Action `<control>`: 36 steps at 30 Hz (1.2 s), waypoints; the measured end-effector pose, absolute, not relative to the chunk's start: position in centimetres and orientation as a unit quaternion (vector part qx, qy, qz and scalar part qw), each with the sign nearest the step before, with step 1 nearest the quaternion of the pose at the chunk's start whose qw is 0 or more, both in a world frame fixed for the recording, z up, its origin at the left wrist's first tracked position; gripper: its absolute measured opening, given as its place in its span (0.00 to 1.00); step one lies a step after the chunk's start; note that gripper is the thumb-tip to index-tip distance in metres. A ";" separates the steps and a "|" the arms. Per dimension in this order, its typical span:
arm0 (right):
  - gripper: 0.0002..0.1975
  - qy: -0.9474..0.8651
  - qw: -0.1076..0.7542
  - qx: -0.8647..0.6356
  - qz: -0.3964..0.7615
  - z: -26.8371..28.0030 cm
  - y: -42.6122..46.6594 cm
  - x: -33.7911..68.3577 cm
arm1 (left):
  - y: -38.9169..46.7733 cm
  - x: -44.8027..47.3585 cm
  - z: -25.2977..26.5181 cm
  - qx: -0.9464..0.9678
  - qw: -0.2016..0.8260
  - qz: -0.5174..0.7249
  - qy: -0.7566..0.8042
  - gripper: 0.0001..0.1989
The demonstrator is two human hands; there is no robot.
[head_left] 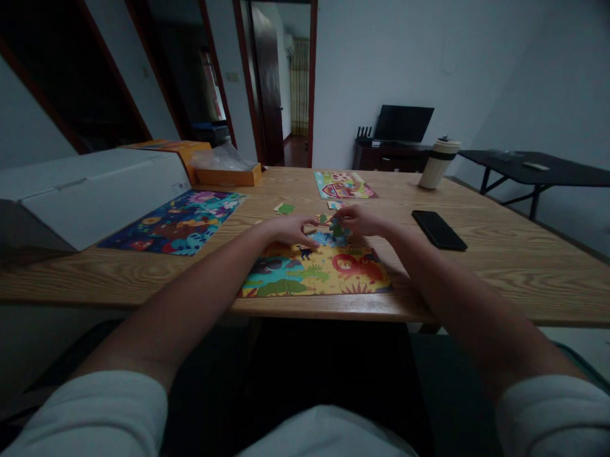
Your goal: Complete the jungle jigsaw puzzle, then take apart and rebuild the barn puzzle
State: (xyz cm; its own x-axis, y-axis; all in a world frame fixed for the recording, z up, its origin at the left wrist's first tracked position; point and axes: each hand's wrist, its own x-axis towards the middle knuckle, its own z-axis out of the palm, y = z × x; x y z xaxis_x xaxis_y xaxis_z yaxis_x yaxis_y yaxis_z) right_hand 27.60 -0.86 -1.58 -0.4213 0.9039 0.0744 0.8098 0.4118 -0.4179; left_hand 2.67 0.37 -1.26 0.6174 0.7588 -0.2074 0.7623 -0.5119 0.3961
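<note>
In front of me lies a partly assembled jigsaw puzzle (321, 268), with a red lion at its right and green and teal shapes at its left. My right hand (361, 220) pinches a blue-green puzzle piece (339, 230), tilted up over the puzzle's far part. Across from it, my left hand (291, 229) hovers at or touches the far left part, its thumb and fingers apart and nothing visible between them. Whether its fingertips press on the puzzle, I cannot tell. A loose green piece (285, 208) rests beyond my left hand, and a pale piece (336, 205) lies beyond my right.
On the wooden table (504, 262), a phone (439, 230) and a lidded cup (438, 164) stand to the right. A picture sheet (344, 185) lies farther back. Leftward are a dark blue puzzle (180, 224), a white box (101, 195) and an orange tray (231, 177) holding clear plastic.
</note>
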 end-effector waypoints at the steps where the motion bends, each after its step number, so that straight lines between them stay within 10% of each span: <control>1: 0.17 -0.825 0.152 -0.520 0.161 -2.3 -0.7 27.4 | 0.2 2.7 -1.1 0.866 0.232 -0.005 0.443 0.42; 20: 0.17 -0.778 0.376 -0.443 0.239 -4.2 -1.5 27.0 | -1.4 5.8 -3.0 0.884 0.126 0.128 0.431 0.26; 28: 0.18 -0.763 0.394 -0.455 0.235 -4.5 -1.9 26.1 | -0.1 4.4 -2.1 0.846 0.249 0.154 0.445 0.18; 36: 0.15 -0.792 0.246 -0.547 0.115 -4.2 -2.2 28.3 | 1.6 0.9 -1.1 0.817 0.113 0.059 0.563 0.17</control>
State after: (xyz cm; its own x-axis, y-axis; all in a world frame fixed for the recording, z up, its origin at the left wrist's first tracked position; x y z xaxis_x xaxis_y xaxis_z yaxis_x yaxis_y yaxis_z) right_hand 28.28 -2.19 -4.22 -0.2795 0.9229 0.2646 0.8099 0.3747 -0.4513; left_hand 0.88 1.61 -1.06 0.3594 0.9327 -0.0306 0.9058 -0.3408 0.2518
